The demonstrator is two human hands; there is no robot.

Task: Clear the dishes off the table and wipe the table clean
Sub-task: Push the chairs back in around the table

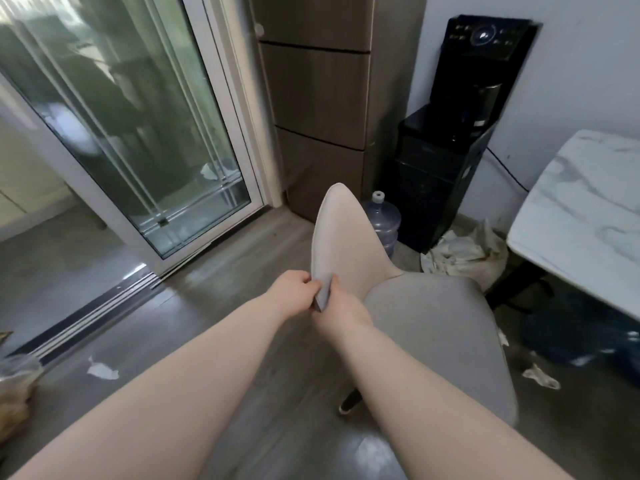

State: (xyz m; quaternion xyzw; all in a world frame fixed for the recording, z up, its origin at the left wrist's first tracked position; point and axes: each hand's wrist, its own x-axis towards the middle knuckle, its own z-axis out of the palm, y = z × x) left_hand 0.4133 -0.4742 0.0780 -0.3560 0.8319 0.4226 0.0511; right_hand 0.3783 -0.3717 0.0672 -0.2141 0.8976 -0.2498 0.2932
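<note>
The white marble table shows only its corner at the right edge, and no dishes are visible on that part. In the centre stands a chair with a pale backrest and a grey seat. My left hand and my right hand meet at the lower left edge of the backrest. Between them they pinch a small flat grey object; I cannot tell what it is. Both forearms reach in from the bottom of the frame.
A black water dispenser stands against the wall, with a water jug and a brown cabinet to its left. A glass sliding door is at left. Crumpled bags and paper scraps lie on the floor.
</note>
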